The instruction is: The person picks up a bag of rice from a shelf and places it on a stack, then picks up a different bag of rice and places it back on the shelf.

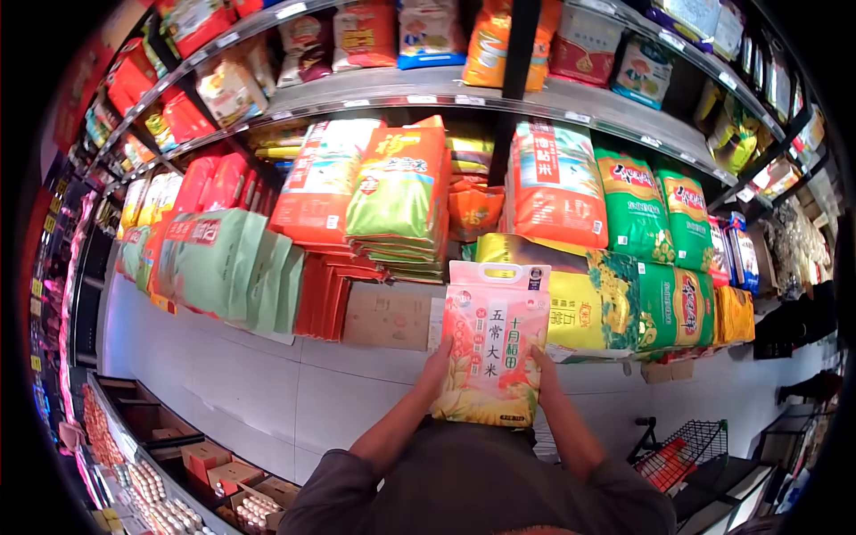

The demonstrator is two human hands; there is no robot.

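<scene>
Green and red sacks (218,263) stack at left of frame, egg trays (152,486) lower left; at centre the pink rice bag (493,348) stands upright, long axis vertical, clamped between both hands. Left hand (438,364) grips its left edge, right hand (542,367) its right edge, both level on the lower half, neither nearer. Yellow and green sacks (624,308) sit behind on the shelf, wire basket (704,428) lower right.

Rice bag (493,343) hides the fingers of left hand (438,361) and right hand (545,366). Yellow sack (575,312) behind the bag is half covered. Shelf labels (421,99) above the bag are too small to read. Cart (682,450), lower right of the bag, is partly cut off.
</scene>
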